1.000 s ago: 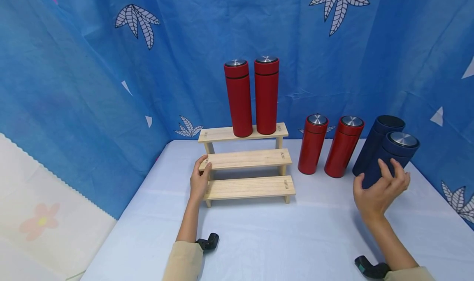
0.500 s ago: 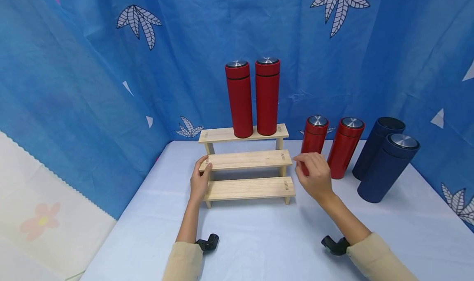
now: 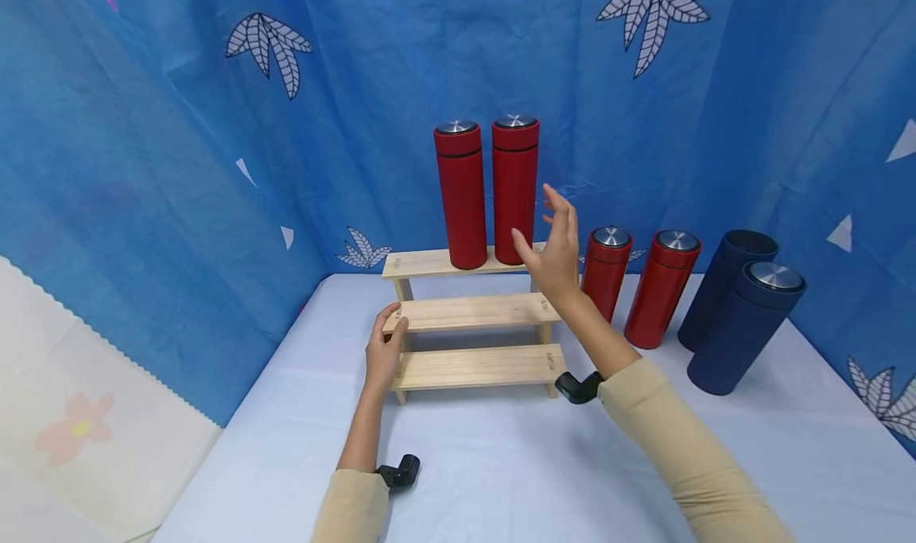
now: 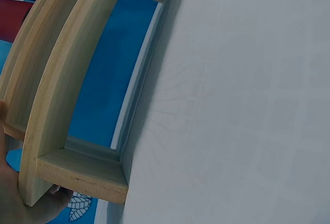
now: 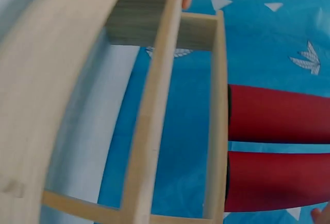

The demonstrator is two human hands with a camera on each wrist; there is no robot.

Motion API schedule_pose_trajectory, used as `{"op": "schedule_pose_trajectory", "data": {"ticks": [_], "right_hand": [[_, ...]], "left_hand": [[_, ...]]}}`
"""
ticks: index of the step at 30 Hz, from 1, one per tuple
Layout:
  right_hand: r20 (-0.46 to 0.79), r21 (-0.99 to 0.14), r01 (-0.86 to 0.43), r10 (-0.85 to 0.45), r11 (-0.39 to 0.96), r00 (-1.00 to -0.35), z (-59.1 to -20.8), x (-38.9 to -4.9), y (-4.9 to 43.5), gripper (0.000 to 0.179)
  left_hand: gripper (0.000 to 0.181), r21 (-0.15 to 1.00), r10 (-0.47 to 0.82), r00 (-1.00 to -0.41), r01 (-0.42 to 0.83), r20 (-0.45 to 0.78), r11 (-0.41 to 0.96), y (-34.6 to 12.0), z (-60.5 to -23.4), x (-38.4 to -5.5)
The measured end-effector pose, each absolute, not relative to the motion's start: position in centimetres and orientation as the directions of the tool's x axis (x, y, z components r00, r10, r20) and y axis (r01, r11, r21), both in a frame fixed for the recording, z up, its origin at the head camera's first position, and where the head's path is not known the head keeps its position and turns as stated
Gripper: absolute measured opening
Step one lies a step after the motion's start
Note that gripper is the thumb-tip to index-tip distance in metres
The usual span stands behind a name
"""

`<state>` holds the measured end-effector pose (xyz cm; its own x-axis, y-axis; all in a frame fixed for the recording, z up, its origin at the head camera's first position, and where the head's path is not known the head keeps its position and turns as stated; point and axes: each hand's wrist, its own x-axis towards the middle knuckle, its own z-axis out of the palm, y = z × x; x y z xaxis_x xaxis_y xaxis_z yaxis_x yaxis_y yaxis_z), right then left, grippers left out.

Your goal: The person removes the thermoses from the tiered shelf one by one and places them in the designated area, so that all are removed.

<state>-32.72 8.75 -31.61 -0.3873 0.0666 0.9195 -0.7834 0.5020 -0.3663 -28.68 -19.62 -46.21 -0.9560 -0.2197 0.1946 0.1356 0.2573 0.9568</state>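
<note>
A three-tier wooden display stand (image 3: 472,311) stands on the table, and two tall red thermos bottles are upright on its top tier: the left bottle (image 3: 461,201) and the right bottle (image 3: 514,189). My left hand (image 3: 382,356) holds the left end of the middle tier, thumb in front and fingers behind; the left wrist view shows that hand (image 4: 15,198) around the tier's end. My right hand (image 3: 560,257) is raised with spread fingers just right of the right bottle, holding nothing. In the right wrist view, a right fingertip (image 5: 322,215) shows beside a red bottle (image 5: 278,180).
Two shorter red thermos bottles, the nearer-left one (image 3: 604,277) and its neighbour (image 3: 660,292), stand right of the stand. Two dark blue bottles, one behind (image 3: 726,285) and one in front (image 3: 744,332), stand farther right. A blue curtain (image 3: 401,74) hangs behind the table (image 3: 472,463).
My right hand has moved from the front blue bottle leftward past the short red bottles and up to the tall right bottle. The left hand stays on the stand; no bottle has moved.
</note>
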Motion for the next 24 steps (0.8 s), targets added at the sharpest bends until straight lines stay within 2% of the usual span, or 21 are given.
{"op": "schedule_pose_trajectory", "data": {"ticks": [5,11,16,24], "right_hand": [[0.846,-0.485,-0.742,0.035,0.463,-0.531,-30.5,-34.5,8.1,0.091],[0.762,-0.575,-0.682,-0.006,0.452,-0.648,-30.5,-36.0,8.1,0.102],[0.73,-0.607,-0.658,-0.014,0.445,-0.683,-30.9,-36.8,8.2,0.106],[0.733,-0.616,-0.651,0.021,0.443,-0.68,-31.2,-37.0,8.0,0.105]], "left_hand": [[0.044,0.958,-0.224,-0.956,0.132,0.191,0.254,-19.7,-46.2,-28.5],[0.044,0.958,-0.216,-0.956,0.142,0.198,0.25,-19.6,-46.4,-28.6],[0.045,0.958,-0.21,-0.958,0.139,0.194,0.25,-19.7,-46.6,-28.7],[0.047,0.957,-0.216,-0.955,0.148,0.204,0.248,-19.7,-46.2,-28.7]]}}
